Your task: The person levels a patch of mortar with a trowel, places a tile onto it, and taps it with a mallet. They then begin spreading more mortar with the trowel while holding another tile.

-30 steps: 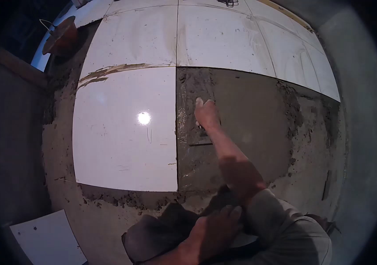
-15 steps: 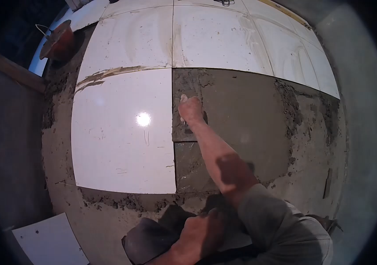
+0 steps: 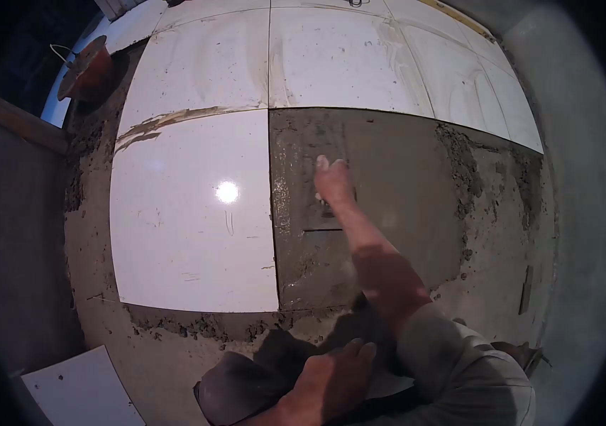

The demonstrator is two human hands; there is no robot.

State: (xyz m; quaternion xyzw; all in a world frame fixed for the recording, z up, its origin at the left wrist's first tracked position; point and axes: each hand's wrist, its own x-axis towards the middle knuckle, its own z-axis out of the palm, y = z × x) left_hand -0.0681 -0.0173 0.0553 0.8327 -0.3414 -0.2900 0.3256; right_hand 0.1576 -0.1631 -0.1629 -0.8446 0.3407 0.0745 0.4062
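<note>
My right hand is closed round the handle of a flat trowel, whose mortar-smeared blade lies on the wet mortar bed. Left of the trowel, a wet strip of mortar shows beside the edge of a large white tile. My left hand rests near my knee at the bottom, with its fingers bent together; whether anything is in it is hidden.
More white tiles lie beyond the mortar. A reddish bucket stands at the upper left. A loose tile piece is at the lower left. Crumbled mortar borders the bed, and a wall rises at the right.
My right hand and the trowel have moved right, away from the tile edge, uncovering a wet strip of mortar. My left hand has shifted slightly right.
</note>
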